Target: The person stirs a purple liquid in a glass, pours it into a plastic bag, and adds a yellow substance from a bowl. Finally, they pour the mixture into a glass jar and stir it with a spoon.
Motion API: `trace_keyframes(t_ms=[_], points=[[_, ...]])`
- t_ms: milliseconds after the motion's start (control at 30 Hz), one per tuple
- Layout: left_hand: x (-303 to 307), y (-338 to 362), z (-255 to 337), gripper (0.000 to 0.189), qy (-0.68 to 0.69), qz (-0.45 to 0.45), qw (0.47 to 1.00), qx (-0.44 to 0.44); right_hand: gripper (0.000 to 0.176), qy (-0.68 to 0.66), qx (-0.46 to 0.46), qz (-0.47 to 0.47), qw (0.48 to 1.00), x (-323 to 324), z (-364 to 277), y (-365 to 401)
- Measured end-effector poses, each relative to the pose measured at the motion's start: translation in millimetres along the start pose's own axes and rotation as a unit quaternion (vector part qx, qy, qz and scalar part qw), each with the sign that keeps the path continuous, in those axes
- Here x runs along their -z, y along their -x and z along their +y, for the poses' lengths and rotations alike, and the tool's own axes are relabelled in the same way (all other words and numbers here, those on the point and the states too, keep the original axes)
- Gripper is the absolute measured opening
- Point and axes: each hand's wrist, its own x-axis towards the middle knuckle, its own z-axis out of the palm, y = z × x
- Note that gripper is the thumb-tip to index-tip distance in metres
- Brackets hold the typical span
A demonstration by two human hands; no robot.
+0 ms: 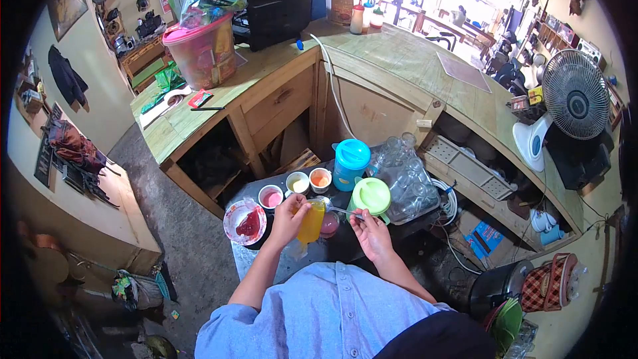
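Observation:
My left hand (288, 221) is closed on the top of a clear plastic bag of yellow liquid (311, 225), which hangs over the low table. My right hand (372, 234) pinches the handle of a spoon (341, 211), whose far end reaches the bag's mouth. Left of the bag is a white bowl (230, 221) with red, jelly-like stuff. Behind it are small cups with pink (270, 197), cream (297, 182) and orange (320, 179) contents. A pinkish container (329, 225) is partly hidden beside the bag. A green-lidded jug (371, 196) and a blue-lidded jug (351, 163) stand behind my right hand.
Clear glasses or cups (407, 189) crowd a tray right of the jugs. A curved wooden counter (392, 70) wraps around the front, holding a pink-lidded tub (203, 53) and bottles (357, 18). On the right are a fan (575, 96), a coiled cable (450, 203) and a dark pot (495, 289).

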Motion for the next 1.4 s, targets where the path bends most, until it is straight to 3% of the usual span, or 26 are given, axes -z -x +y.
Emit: trace_keyframes(t_ms=[400,733,800,833,867,967,1067,1167,1400], points=[[3,1,-5,0.011,0.008,-0.005,1.000,0.015,0.019,-0.039,-0.002,-0.020,0.999,5,0,-3],[10,1,-16,0.013,-0.025,0.000,0.999,0.040,0.019,-0.139,-0.078,0.009,0.987,28,7,-21],[19,-2,-43,0.011,-0.033,0.043,0.999,-0.002,0.017,-0.179,-0.102,-0.001,0.978,33,6,-22],[26,-3,-47,0.008,0.014,0.050,0.998,0.045,0.017,-0.197,-0.125,0.000,0.972,33,5,-23],[34,-7,-56,0.011,0.026,0.089,0.996,0.012,0.016,-0.215,-0.149,0.001,0.965,32,4,-23],[67,-7,-67,0.006,0.048,0.126,0.989,0.063,0.016,-0.212,-0.158,0.002,0.964,30,2,-20],[100,-3,-77,0.008,-0.114,0.228,0.965,0.060,0.016,-0.210,-0.167,-0.001,0.963,29,2,-18],[117,1,-87,0.014,-0.156,0.315,0.935,0.042,0.016,-0.202,-0.168,0.002,0.965,33,5,-22],[111,18,-151,0.014,-0.162,0.373,0.911,0.071,0.021,-0.145,-0.166,0.020,0.975,19,8,-22]])
